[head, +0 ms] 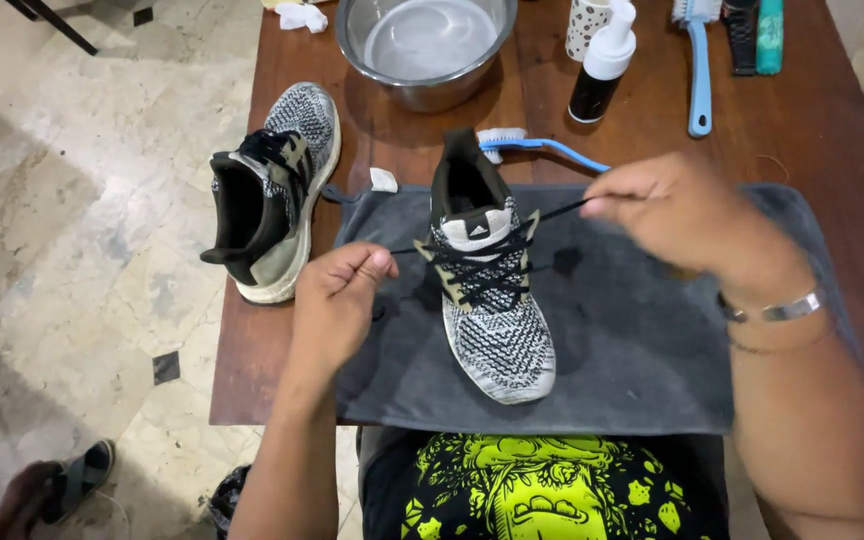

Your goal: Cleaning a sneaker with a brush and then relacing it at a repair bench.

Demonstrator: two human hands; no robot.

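Two hands on lace ends | L hand (337,290) pinched on black lace (482,240) | R hand (677,215) pinched on other end | knit shoe (487,290) upright, ctr of grey towel (632,340) | 2nd shoe (272,190) left, on table (812,120)

Black pump bottle (600,62) with white top at counter's (812,120) far edge, beside a spotted white cup (585,25)

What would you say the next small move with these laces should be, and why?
Probably draw both lace ends outward to snug them. The left hand and right hand each pinch an end of the black lace, which looks loose across the sneaker on the grey towel.
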